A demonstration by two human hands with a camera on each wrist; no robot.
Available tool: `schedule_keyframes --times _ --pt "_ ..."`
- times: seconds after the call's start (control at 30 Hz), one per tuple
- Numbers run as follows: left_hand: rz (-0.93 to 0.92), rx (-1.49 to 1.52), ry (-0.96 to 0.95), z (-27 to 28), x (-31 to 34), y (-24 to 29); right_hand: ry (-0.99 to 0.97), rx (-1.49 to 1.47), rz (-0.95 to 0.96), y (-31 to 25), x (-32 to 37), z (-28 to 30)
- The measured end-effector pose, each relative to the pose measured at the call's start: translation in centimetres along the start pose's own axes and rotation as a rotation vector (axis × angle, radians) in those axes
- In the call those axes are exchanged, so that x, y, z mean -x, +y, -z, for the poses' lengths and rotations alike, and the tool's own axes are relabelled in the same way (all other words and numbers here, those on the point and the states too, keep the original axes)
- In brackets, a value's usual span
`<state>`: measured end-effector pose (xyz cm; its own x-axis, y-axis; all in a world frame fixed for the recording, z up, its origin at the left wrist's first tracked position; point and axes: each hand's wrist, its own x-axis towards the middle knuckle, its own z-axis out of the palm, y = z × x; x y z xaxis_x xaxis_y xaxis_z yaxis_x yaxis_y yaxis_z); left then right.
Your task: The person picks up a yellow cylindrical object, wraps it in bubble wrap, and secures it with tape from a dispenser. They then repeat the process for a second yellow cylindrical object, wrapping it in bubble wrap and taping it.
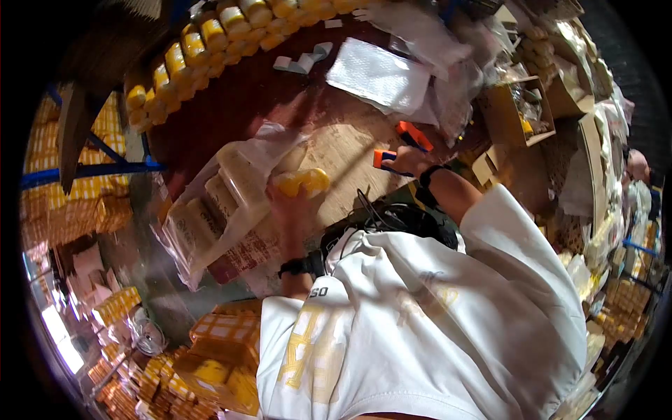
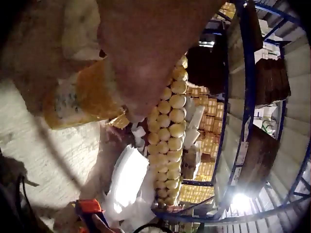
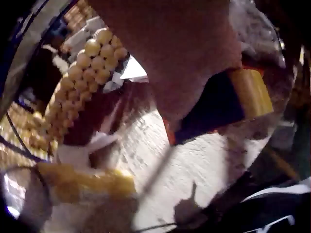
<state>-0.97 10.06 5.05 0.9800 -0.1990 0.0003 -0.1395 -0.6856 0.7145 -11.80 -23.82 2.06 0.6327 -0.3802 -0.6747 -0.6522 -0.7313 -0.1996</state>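
My left hand point(image 1: 287, 206) grips a yellow-wrapped roll point(image 1: 304, 183) over the pale worn tabletop point(image 1: 350, 157). In the left wrist view the roll point(image 2: 80, 97) shows a pale printed label on its side, and the hand point(image 2: 141, 53) covers one end. To the right, my right hand point(image 1: 409, 161) holds an orange and dark blue tape dispenser point(image 1: 418, 136). The right wrist view shows that tape dispenser point(image 3: 214, 109) with a tan tape roll at one end. Beside the left hand lies a clear plastic bag point(image 1: 262, 150) with several pale cylindrical rolls point(image 1: 241, 175) in it.
Stacked yellow-wrapped rolls point(image 1: 178, 63) line the table's far edge. Folded white bubble wrap point(image 1: 378, 73) and small white pieces point(image 1: 302, 64) lie farther back. An open cardboard box point(image 1: 518, 112) stands at right. Black cables point(image 1: 374, 206) lie at the near edge by the body.
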Motion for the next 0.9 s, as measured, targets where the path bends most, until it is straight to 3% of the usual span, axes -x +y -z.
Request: schedule_keyframes --times 0.07,0.1,0.2,0.27,0.37,0.5,0.6,0.63,0.67,0.7,0.73,0.77,0.83,0.87,0.9 --pt "0.028 -0.014 0.076 -1.1 -0.6 -5.8 -0.206 0.030 0.020 0.0 -4.0 -1.5" --pt "0.090 -0.037 0.026 -0.3 -0.4 -7.1 -0.190 -0.024 0.075 -0.4 -5.0 -2.5" --pt "0.294 -0.118 -0.057 1.0 -1.0 -7.5 0.021 -0.080 0.356 -2.4 -6.4 -3.6" --pt "0.469 -0.212 -0.062 2.3 -1.1 -3.6 -0.030 0.069 0.324 -3.7 -8.2 -4.4" --pt "0.503 -0.187 -0.040 1.9 -1.4 -4.4 0.195 0.080 0.497 -3.5 -9.6 -6.3" --pt "0.504 -0.234 -0.020 1.0 -2.1 -4.5 0.200 0.171 0.522 -3.3 -11.1 -8.3" --pt "0.413 -0.341 0.020 1.3 -2.6 -0.3 0.246 0.066 0.487 -6.1 -7.7 -5.4" --pt "0.332 -0.377 0.034 0.7 -2.4 -1.3 0.069 -0.002 0.547 -6.7 -9.0 -5.5" --pt "0.251 -0.415 0.055 0.2 -2.2 -2.4 0.055 -0.114 0.563 -7.8 -7.7 -4.2" --pt "0.259 -0.390 -0.029 -0.4 -2.1 -4.1 -0.079 -0.047 0.518 -10.1 -5.9 -1.6" --pt "0.264 -0.367 -0.105 -1.0 -2.2 -6.2 -0.176 -0.084 0.645 -11.4 -6.2 -2.1" --pt "0.272 -0.345 -0.176 -0.7 -2.8 -7.1 -0.348 -0.171 0.591 -13.7 -4.0 0.3" --pt "0.303 -0.373 -0.223 0.3 -3.7 -3.2 -0.397 -0.347 0.964 -15.1 -5.0 -2.8" --pt "0.324 -0.383 -0.255 0.2 -3.7 -1.5 -0.615 -0.487 1.085 -16.8 -4.0 -1.8" --pt "0.261 -0.503 -0.265 -0.3 -3.8 -1.5 -0.355 -0.118 1.055 -18.0 -2.4 -0.7"
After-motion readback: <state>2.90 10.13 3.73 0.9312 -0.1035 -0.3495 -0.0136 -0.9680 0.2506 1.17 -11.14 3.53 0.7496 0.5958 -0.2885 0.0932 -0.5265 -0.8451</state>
